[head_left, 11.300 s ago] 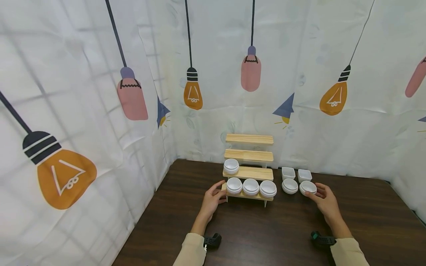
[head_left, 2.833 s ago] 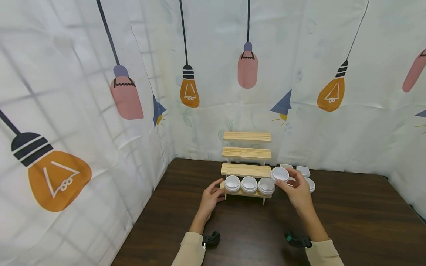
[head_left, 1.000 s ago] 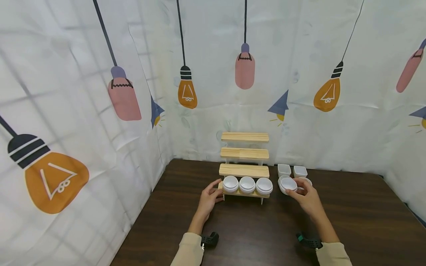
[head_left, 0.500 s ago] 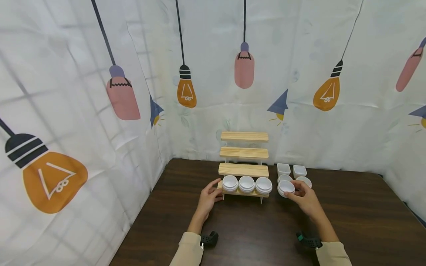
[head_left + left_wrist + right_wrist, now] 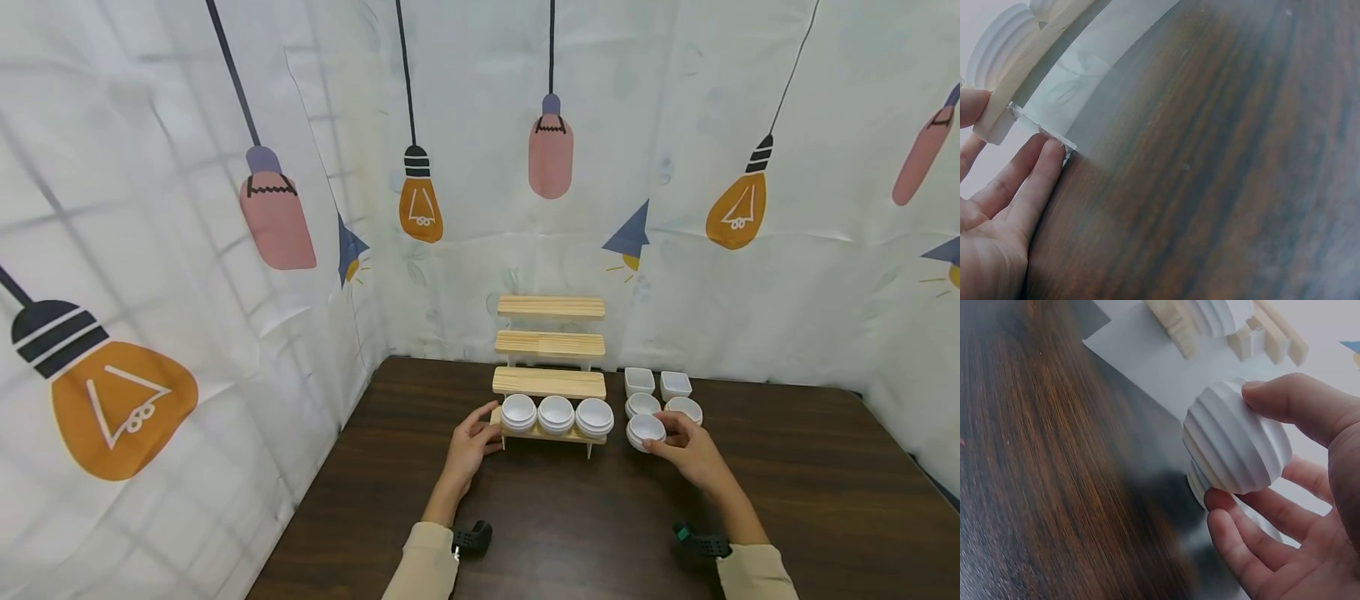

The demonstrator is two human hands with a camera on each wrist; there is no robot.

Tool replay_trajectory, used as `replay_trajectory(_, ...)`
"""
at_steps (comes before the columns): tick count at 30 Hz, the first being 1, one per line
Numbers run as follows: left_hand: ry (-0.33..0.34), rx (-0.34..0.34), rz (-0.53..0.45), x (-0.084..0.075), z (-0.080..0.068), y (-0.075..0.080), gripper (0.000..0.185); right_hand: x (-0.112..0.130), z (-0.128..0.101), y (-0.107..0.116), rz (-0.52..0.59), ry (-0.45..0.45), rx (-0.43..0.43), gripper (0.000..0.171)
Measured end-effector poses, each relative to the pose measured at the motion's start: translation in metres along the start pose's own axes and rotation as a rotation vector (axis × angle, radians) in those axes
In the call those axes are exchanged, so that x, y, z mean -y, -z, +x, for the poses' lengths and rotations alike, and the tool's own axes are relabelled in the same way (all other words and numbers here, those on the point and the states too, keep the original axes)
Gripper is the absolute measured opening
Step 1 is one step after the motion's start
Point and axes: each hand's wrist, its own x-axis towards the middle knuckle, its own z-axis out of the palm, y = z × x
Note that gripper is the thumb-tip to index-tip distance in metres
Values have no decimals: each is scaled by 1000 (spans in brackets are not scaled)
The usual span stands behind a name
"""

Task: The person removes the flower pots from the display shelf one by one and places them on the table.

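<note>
A tiered wooden stand [image 5: 549, 382] with clear legs stands at the back of the table. Three white round ramekins [image 5: 556, 415] line its lowest board. My left hand [image 5: 467, 448] grips that board's left end; the left wrist view shows the thumb [image 5: 971, 107] at the board and fingertips against the clear leg [image 5: 1041, 125]. Right of the stand, my right hand [image 5: 693, 448] holds another white ramekin [image 5: 646, 430] between thumb and fingers, its ribbed side [image 5: 1235, 437] plain in the right wrist view. It is upright, in front of two more round ramekins [image 5: 642, 405].
Two square white dishes [image 5: 639, 381] stand behind the round ramekins. The stand's upper boards [image 5: 550, 343] hold nothing. A printed curtain [image 5: 480, 208] hangs behind and left of the dark wooden table [image 5: 570, 517].
The ramekin from the second board's left end is off the stand. My right hand has brought it right, then towards me from over the other round ramekins. My left hand stays at the stand.
</note>
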Motion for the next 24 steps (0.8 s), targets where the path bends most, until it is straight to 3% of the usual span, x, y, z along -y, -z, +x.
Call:
replay_trajectory(11,-6,-5,0,0,-1,-1,47,-11,2,3,0,-9,39,60)
replay_trajectory(18,11,35,-8,-32,-17,-2,47,-15,1,5,6,4,55,60)
replay_trajectory(24,8,31,-14,-32,-18,-3,47,-18,0,5,-3,7,52,60)
